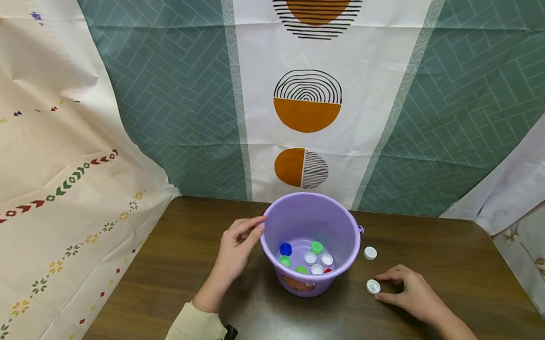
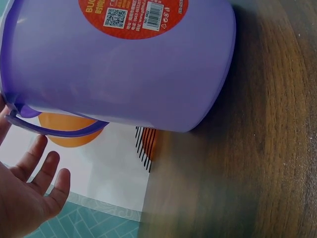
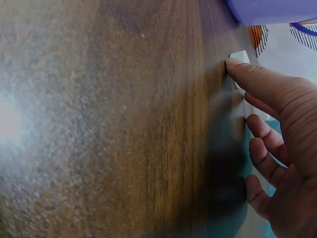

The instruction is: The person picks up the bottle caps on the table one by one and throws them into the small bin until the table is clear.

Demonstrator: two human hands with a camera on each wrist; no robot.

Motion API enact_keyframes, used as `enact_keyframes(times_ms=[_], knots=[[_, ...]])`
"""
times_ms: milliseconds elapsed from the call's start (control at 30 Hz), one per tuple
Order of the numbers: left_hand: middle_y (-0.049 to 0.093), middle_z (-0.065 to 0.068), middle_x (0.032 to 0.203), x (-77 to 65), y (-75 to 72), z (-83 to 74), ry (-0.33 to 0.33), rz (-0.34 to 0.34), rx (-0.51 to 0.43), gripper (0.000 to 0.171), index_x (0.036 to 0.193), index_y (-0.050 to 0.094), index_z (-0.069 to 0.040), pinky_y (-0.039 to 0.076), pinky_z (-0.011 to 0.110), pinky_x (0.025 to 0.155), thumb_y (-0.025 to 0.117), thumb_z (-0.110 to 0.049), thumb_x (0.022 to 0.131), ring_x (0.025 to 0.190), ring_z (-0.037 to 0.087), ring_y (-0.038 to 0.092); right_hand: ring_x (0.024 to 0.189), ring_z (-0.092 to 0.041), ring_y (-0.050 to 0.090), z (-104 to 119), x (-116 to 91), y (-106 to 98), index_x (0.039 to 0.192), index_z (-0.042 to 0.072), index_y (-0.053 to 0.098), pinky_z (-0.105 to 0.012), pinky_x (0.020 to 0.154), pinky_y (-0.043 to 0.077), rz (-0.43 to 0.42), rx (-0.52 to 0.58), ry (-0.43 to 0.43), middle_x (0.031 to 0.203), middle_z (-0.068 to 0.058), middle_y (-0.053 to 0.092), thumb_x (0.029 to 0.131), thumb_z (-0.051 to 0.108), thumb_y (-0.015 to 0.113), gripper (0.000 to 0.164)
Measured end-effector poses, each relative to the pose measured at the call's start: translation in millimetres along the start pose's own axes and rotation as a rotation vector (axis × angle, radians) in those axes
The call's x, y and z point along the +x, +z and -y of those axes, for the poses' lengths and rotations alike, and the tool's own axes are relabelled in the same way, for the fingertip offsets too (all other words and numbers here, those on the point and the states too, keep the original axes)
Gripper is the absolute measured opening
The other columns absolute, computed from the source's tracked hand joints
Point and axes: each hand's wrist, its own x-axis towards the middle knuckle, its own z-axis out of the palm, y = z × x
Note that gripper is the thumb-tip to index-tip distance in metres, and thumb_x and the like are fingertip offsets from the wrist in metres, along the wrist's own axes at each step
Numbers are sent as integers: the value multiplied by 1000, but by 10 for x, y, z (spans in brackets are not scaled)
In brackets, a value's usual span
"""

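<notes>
A purple bucket [image 1: 314, 213] stands upright on the table, holding several bottle caps, among them a blue cap [image 1: 286, 249], a green cap [image 1: 316, 248] and a white cap [image 1: 327, 259]. My left hand [image 1: 237, 245] pinches the bucket's left rim between thumb and index finger. In the left wrist view the other fingers of the left hand [image 2: 37, 186] are spread beside the bucket's handle [image 2: 64, 133]. To the right of the bucket, my right hand [image 1: 409, 294] pinches a white bottle cap [image 1: 373, 286] at the tabletop. The right wrist view shows the thumb against this cap [image 3: 240, 56].
Another white cap [image 1: 370, 253] lies on the table just behind the right hand. The brown wooden table [image 1: 155, 287] meets a patterned cloth [image 1: 303, 115] at its back edge. More cloth hangs along the left and right sides.
</notes>
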Motion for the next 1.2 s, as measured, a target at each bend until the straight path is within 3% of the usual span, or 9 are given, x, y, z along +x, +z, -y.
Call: enact_keyframes(times_ms=[600,867,1200], knots=[[65,5,105,12,-9,-23,-15,7,11,27,113,69,-13,47,23,71,65,-23,89,101,13,55,78,-6,46,69,38,4,93,35,70,-21,66,39,30,42,7,87,15,58,65,49,81,33],[64,4,105,10,-5,-35,-16,6,11,27,113,69,-13,50,31,72,65,-23,89,99,11,55,80,-4,52,64,47,-45,93,34,70,-21,69,44,23,58,18,88,19,63,67,48,80,31],[64,5,105,6,0,-44,-14,0,11,26,113,69,-12,48,23,69,65,-21,89,98,12,55,80,-5,58,45,129,-182,96,30,69,-21,68,48,33,83,83,90,16,68,70,49,77,33]])
